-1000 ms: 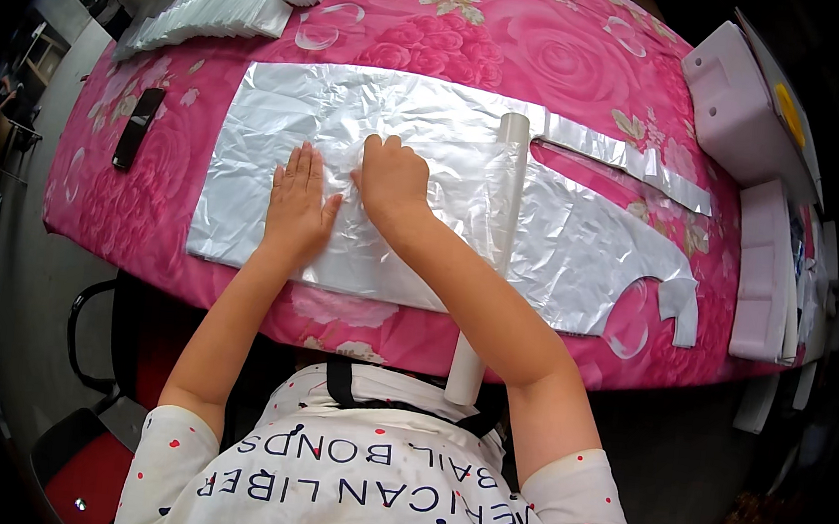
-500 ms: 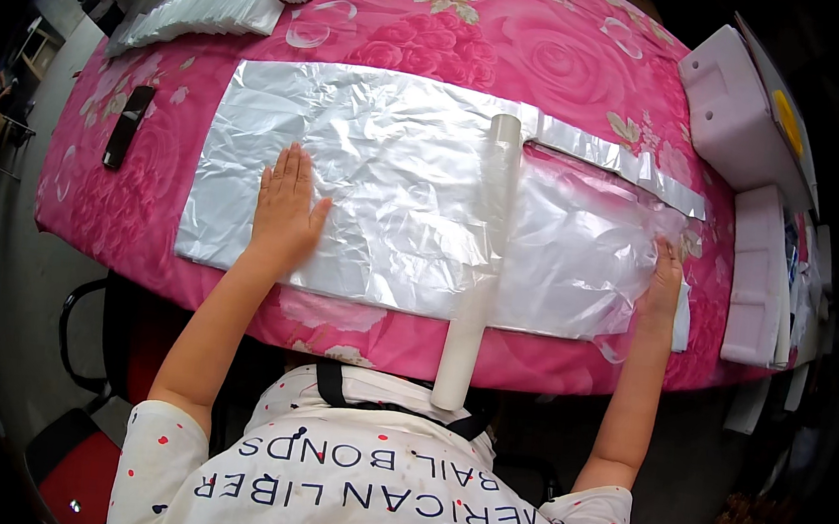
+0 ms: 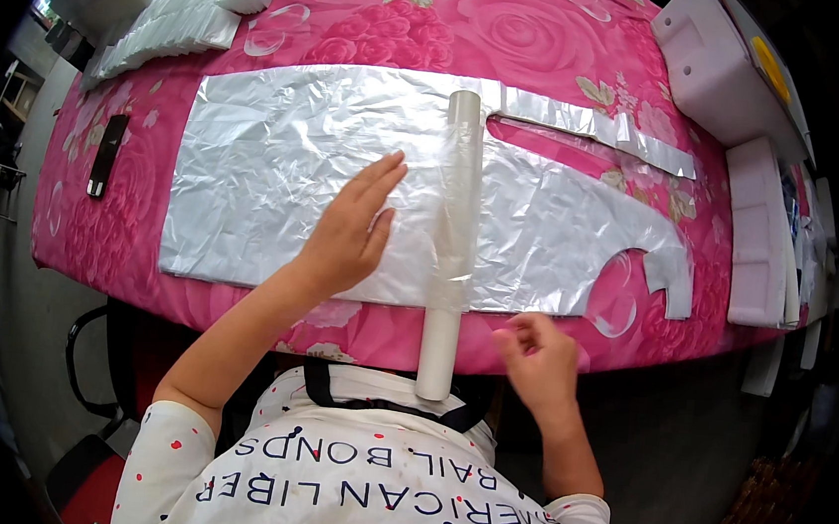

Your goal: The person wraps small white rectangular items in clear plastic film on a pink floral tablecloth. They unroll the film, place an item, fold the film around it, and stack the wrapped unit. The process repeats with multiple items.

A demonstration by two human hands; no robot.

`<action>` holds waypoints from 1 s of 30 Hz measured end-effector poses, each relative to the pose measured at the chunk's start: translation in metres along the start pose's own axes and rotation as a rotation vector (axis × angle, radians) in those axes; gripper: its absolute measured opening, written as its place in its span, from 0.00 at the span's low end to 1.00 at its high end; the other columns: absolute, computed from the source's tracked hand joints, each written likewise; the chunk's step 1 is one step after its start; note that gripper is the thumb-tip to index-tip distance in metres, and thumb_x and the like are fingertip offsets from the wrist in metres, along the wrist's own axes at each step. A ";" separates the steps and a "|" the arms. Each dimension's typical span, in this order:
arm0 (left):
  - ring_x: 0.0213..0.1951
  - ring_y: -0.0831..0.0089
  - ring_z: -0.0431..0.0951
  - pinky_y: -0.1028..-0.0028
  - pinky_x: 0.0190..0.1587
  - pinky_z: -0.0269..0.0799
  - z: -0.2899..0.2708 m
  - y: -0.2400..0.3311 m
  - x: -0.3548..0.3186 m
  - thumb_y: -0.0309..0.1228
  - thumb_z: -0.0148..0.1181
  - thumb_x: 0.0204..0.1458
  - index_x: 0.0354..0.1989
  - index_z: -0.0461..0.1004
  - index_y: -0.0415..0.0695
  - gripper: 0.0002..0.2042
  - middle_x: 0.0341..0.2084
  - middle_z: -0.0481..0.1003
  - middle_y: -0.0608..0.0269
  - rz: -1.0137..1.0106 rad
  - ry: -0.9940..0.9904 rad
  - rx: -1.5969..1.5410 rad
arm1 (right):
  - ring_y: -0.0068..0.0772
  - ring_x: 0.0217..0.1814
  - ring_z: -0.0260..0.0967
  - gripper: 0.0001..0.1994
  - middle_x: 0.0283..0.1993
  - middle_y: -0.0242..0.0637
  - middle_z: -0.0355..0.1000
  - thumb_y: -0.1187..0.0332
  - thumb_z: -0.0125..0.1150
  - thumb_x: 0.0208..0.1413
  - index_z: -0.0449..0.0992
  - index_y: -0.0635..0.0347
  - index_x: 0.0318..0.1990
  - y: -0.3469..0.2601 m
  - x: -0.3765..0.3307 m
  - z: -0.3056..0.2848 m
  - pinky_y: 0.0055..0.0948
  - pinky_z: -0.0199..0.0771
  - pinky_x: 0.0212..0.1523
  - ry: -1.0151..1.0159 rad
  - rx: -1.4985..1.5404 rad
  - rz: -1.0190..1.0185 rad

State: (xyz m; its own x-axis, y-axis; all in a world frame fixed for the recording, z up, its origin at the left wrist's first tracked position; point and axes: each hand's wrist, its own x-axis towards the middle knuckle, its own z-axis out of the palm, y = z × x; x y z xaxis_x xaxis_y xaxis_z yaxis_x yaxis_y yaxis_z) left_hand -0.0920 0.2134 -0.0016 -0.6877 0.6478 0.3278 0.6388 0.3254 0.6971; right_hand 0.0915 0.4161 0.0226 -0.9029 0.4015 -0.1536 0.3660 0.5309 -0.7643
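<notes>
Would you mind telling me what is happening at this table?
A person has the left hand open over silvery plastic sheeting spread on a pink floral tablecloth. A pale roll lies across the sheeting, its near end past the tablecloth's edge. The right hand is loosely curled beside the roll, holding nothing visible.

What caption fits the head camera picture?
Left hand and right hand flank a whitish cylindrical roll across silvery plastic sheeting on pink floral cloth.

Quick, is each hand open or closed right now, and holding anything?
Left hand: open, over the silvery sheet, holding nothing visible.
Right hand: fingers curled; whether it holds anything cannot be told.
</notes>
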 end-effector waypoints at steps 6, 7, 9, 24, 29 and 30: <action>0.64 0.55 0.51 0.65 0.64 0.47 0.061 -0.002 0.002 0.23 0.43 0.52 0.61 0.53 0.35 0.25 0.61 0.53 0.48 -0.058 0.006 -0.019 | 0.48 0.24 0.72 0.25 0.20 0.48 0.71 0.48 0.64 0.42 0.73 0.68 0.28 -0.017 -0.017 0.051 0.38 0.71 0.28 -0.393 -0.128 0.052; 0.64 0.55 0.51 0.65 0.64 0.46 0.063 -0.006 0.001 0.23 0.43 0.52 0.61 0.52 0.34 0.25 0.61 0.53 0.47 -0.025 -0.007 0.026 | 0.49 0.24 0.72 0.25 0.21 0.50 0.71 0.49 0.64 0.42 0.73 0.69 0.27 -0.017 -0.016 0.048 0.39 0.71 0.28 -0.396 -0.064 0.065; 0.64 0.55 0.51 0.64 0.64 0.45 0.067 -0.009 0.000 0.24 0.43 0.51 0.61 0.52 0.33 0.26 0.61 0.53 0.46 0.008 -0.029 0.116 | 0.43 0.24 0.73 0.23 0.22 0.48 0.72 0.52 0.65 0.43 0.74 0.69 0.31 -0.019 -0.015 0.041 0.34 0.71 0.27 -0.443 -0.094 0.121; 0.65 0.55 0.48 0.60 0.65 0.40 0.065 -0.010 0.001 0.32 0.37 0.54 0.61 0.51 0.31 0.26 0.62 0.51 0.45 -0.013 -0.171 0.469 | 0.26 0.22 0.71 0.29 0.20 0.39 0.71 0.45 0.53 0.53 0.75 0.71 0.25 -0.034 0.170 0.036 0.23 0.72 0.24 -0.407 0.035 0.094; 0.65 0.55 0.47 0.61 0.66 0.39 0.065 -0.010 0.001 0.32 0.37 0.54 0.61 0.50 0.31 0.27 0.62 0.50 0.44 -0.037 -0.203 0.454 | 0.28 0.34 0.71 0.23 0.34 0.41 0.71 0.52 0.53 0.56 0.71 0.70 0.39 -0.038 0.236 0.047 0.23 0.74 0.32 -0.286 0.736 0.212; 0.65 0.55 0.47 0.61 0.66 0.39 0.065 -0.010 0.000 0.32 0.37 0.54 0.61 0.50 0.31 0.27 0.62 0.50 0.44 -0.038 -0.203 0.449 | 0.29 0.37 0.71 0.22 0.36 0.43 0.71 0.54 0.54 0.56 0.70 0.70 0.41 -0.035 0.246 0.052 0.23 0.74 0.33 -0.255 0.940 0.236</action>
State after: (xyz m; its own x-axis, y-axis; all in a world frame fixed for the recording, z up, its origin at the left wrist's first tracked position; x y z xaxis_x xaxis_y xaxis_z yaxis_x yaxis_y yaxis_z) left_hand -0.0763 0.2554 -0.0503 -0.6607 0.7365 0.1452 0.7309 0.5871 0.3479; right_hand -0.1549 0.4573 -0.0209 -0.8920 0.1901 -0.4102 0.3144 -0.3914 -0.8648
